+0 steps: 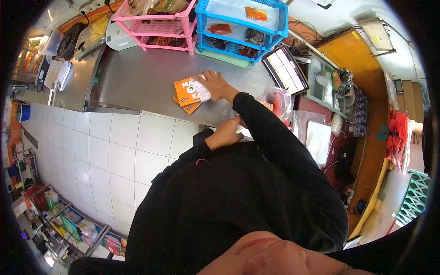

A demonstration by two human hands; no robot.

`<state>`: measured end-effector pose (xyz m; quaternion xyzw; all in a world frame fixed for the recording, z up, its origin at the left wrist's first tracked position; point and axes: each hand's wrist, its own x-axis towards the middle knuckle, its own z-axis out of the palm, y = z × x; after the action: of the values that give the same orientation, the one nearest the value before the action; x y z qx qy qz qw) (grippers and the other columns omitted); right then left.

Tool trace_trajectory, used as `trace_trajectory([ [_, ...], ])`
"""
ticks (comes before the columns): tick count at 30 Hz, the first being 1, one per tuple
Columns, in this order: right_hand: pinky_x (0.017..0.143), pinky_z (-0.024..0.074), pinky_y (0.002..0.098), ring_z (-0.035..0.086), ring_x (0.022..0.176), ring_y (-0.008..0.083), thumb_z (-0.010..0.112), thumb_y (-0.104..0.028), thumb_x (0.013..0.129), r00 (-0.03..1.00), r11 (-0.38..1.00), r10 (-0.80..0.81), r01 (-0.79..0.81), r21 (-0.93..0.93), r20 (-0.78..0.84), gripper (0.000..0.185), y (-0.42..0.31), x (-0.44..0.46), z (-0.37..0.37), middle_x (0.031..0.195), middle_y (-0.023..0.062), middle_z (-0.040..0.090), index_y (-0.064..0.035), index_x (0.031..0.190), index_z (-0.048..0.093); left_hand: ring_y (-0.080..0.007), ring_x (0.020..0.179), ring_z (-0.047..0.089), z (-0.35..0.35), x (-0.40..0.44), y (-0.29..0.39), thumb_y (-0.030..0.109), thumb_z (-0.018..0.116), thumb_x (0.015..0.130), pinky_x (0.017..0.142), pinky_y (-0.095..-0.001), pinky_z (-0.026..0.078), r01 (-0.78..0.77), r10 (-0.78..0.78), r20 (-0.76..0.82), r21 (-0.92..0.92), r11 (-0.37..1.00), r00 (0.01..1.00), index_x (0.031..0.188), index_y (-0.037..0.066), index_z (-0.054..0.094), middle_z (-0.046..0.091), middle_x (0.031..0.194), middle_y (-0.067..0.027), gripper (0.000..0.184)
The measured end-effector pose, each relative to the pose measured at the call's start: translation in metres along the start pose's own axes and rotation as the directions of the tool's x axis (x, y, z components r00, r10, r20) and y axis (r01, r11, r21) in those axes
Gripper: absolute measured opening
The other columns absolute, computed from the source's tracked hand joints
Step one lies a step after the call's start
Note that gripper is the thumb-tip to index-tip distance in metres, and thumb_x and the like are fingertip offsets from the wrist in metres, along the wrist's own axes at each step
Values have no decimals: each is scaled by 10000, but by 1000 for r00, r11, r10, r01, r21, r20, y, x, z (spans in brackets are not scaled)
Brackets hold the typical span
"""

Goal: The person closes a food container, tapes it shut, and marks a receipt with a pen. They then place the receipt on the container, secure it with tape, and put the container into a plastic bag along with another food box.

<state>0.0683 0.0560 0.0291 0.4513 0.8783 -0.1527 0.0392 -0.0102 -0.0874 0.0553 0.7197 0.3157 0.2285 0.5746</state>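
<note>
My right hand reaches across the steel counter with its fingers over a crumpled white cloth. That cloth lies against an orange packet with white print, and a second orange packet shows beneath it. Close to my body, at the counter's front edge, my left hand has its fingers curled. Something white is next to it, partly hidden by my right sleeve, and I cannot make out what the fingers hold.
Pink racks and blue racks with packets stand at the back of the steel counter. Right of them are a tablet, a grey crate and plastic bags. A scale-like device is far left.
</note>
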Motion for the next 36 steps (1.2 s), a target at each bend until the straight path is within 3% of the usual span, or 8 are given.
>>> trace_trajectory([
  [8, 983, 361, 405, 376, 1222, 358, 783, -170, 424, 986, 713, -31, -94, 695, 165, 1130, 48, -48, -35, 1320, 206, 408, -102, 1413, 242, -278, 1155, 514, -10, -5, -3, 29, 744, 631, 993, -355, 372, 17, -18, 59, 23, 1000, 998, 1436, 139, 247, 612, 1131, -92, 952],
  [11, 992, 364, 399, 464, 1158, 338, 802, -169, 461, 998, 331, 65, -30, 943, 8, 1141, 45, -98, -42, 1236, 164, 496, -86, 1425, 198, -266, 1183, 488, -10, -6, -4, 36, 751, 633, 1019, -353, 342, 52, -51, 28, -46, 998, 998, 1416, 97, 285, 574, 1189, -105, 913],
  [13, 984, 372, 361, 492, 1131, 279, 805, -124, 497, 982, -277, 184, 12, 961, 41, 1114, 8, -143, -81, 1233, 126, 485, -61, 1419, 183, -234, 1244, 430, -14, -5, -7, 66, 761, 623, 981, -324, 370, 37, -39, -30, -75, 996, 999, 1441, 76, 182, 468, 1324, -155, 1003],
  [18, 973, 379, 323, 477, 1139, 204, 857, -96, 483, 970, 508, 202, 12, 861, -133, 1114, 11, -196, -36, 1211, 95, 507, -17, 1388, 211, -277, 1354, 233, -30, 1, -4, 5, 763, 583, 1056, -293, 251, -92, 48, -225, -188, 978, 973, 1459, 106, -66, 233, 1452, -209, 1210],
  [23, 978, 382, 392, 454, 1178, 335, 807, -130, 439, 941, 873, 225, -80, 481, -252, 1091, 34, -218, 9, 1290, 204, 418, -50, 1378, 256, -323, 1376, 180, -41, 7, 0, -47, 700, 554, 1039, -334, 284, 11, -34, -160, -141, 990, 987, 1425, 145, -206, 108, 1485, -238, 1272],
  [26, 1019, 336, 444, 365, 1249, 372, 806, -156, 477, 852, 808, 511, -521, 275, 111, 1080, 53, -223, 44, 1345, 228, 357, -96, 1398, 245, -335, 1368, 208, -18, 16, 10, -45, 654, 558, 1032, -344, 293, -34, 27, -104, -60, 998, 994, 1422, 150, -220, 111, 1501, -217, 1244],
  [32, 971, 386, 391, 466, 1171, 348, 726, -367, 696, 912, 893, 365, -400, -208, -187, 828, 70, -265, 26, 1241, 223, 479, -119, 1377, 326, -209, 792, 611, -16, 26, 62, -20, 582, 634, 552, -238, 410, -98, 110, -54, 187, 977, 993, 1473, 197, -4, 484, 1333, -165, 1046],
  [36, 900, 429, 424, 575, 1032, 311, 504, -604, 803, 703, 798, 167, -508, 324, 691, 629, 27, -294, -121, 962, 200, 627, -60, 1108, 588, -110, 549, 511, -75, 26, 138, -27, 548, 656, 505, -250, 378, 59, -99, 49, 530, 846, 994, 1453, 197, 230, 693, 901, -71, 886],
])
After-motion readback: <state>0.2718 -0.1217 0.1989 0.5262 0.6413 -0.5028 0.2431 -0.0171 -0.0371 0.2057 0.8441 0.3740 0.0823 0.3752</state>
